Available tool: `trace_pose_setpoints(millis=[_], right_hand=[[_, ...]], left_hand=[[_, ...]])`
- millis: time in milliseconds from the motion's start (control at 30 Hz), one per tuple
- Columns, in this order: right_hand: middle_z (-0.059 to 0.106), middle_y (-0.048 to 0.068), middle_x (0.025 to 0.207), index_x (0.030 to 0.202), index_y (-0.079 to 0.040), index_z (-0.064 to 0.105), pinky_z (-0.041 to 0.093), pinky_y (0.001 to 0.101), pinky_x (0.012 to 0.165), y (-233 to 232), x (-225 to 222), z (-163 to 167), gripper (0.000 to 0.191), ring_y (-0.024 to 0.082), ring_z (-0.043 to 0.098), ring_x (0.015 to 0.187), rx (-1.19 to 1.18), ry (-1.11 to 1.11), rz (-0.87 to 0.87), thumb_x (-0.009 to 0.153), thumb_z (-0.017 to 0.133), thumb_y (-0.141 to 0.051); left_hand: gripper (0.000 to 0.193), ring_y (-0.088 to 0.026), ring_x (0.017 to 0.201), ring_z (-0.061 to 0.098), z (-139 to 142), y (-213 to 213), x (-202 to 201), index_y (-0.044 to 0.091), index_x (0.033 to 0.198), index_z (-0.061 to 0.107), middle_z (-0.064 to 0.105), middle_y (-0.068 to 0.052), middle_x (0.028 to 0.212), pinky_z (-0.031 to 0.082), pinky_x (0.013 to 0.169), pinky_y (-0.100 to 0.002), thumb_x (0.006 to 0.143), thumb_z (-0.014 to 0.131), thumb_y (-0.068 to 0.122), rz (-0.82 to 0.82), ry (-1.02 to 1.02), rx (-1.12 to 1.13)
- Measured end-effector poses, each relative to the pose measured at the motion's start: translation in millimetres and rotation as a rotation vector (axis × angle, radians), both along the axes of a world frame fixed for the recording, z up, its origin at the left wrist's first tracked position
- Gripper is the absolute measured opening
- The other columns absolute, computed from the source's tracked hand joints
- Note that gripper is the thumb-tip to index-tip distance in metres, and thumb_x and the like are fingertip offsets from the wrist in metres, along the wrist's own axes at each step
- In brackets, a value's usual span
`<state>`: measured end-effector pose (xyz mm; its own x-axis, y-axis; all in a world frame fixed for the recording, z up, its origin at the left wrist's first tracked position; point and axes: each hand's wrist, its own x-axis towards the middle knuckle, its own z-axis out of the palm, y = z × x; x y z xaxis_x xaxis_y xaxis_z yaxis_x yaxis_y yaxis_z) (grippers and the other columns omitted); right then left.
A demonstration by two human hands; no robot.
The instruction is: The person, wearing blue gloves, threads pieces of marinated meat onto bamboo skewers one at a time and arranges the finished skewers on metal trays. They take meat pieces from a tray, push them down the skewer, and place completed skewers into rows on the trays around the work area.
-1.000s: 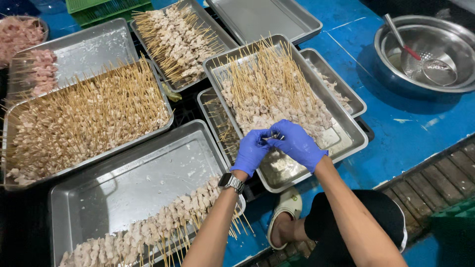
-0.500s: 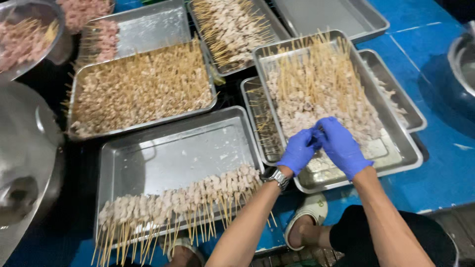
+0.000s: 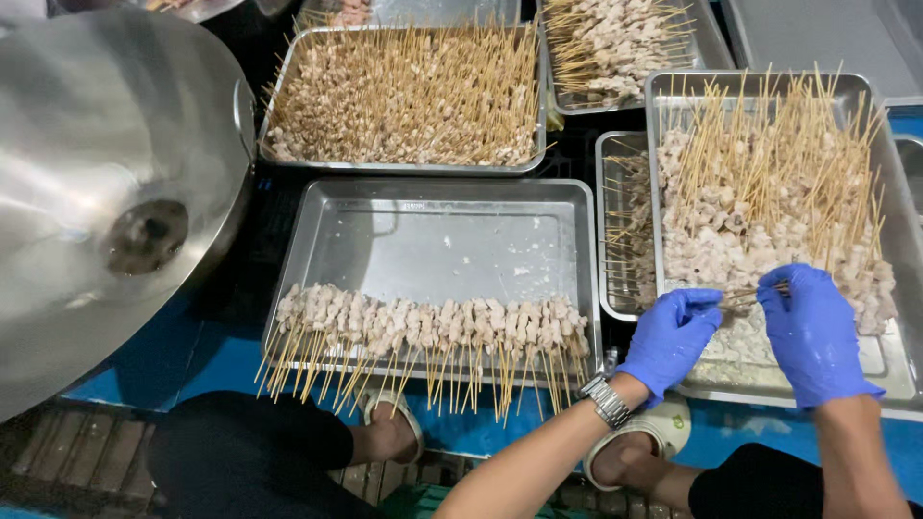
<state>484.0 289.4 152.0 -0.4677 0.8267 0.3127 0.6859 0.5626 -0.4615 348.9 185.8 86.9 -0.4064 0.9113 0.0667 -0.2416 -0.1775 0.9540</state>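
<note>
- The left hand [image 3: 670, 336] and the right hand [image 3: 812, 332], both in blue gloves, are working together over the near part of the right-hand tray [image 3: 673, 91], which is sitting at the right end of the blue table [image 3: 173, 360].
- Both hands are pinching a thin wooden skewer [image 3: 755, 292] between their fingertips; the left is closed on one end, the right on the other, where a small piece of meat seems to be going on.
- The skewer is hanging level just above the loose meat and bare sticks piled in that tray.
- The step in hand looks like threading meat onto the stick, still partly bare.
- A row of finished skewers [image 3: 433, 332] is lying along the near edge of the middle tray [image 3: 442, 240], sticks pointing off the table's near edge.
- A judgement: the next move calls for sliding the meat along without splitting it, then laying the stick at the right end of that row.
- A full tray of skewers [image 3: 404, 96] is sitting toward the far edge; a large steel bowl [image 3: 106, 192] is looming at the left.
</note>
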Motion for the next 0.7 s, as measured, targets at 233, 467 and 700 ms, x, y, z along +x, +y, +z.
trace_pose_setpoints(millis=[233,467,700], right_hand=[[0.071,0.023,0.098,0.105,0.000,0.069,0.054,0.0449,0.085,13,21,1,0.017,0.037,0.071,0.096,-0.024,-0.056,-0.152,0.105,0.070,-0.017],[0.071,0.023,0.101,0.103,0.000,0.065,0.054,0.0424,0.089,25,35,-13,0.018,0.035,0.069,0.097,0.131,-0.122,-0.120,0.112,0.068,-0.015],[0.058,0.012,0.094,0.106,-0.002,0.064,0.048,0.0340,0.080,-53,-43,22,0.016,0.023,0.056,0.082,0.255,0.132,0.008,0.113,0.074,-0.012]], left_hand=[[0.030,-0.004,0.096,0.062,14,-40,0,0.001,0.126,0.067,0.070,0.000,0.108,0.052,0.087,-0.023,0.102,0.067,0.018,-0.086,-0.193,0.000],[0.031,-0.010,0.091,0.059,36,-83,-25,-0.001,0.130,0.068,0.068,-0.008,0.104,0.052,0.084,-0.025,0.105,0.066,0.017,-0.188,0.010,-0.113],[0.047,-0.018,0.108,0.066,43,-110,-86,0.004,0.143,0.058,0.068,-0.012,0.121,0.054,0.096,-0.032,0.113,0.042,0.035,-0.386,-0.202,-0.064]])
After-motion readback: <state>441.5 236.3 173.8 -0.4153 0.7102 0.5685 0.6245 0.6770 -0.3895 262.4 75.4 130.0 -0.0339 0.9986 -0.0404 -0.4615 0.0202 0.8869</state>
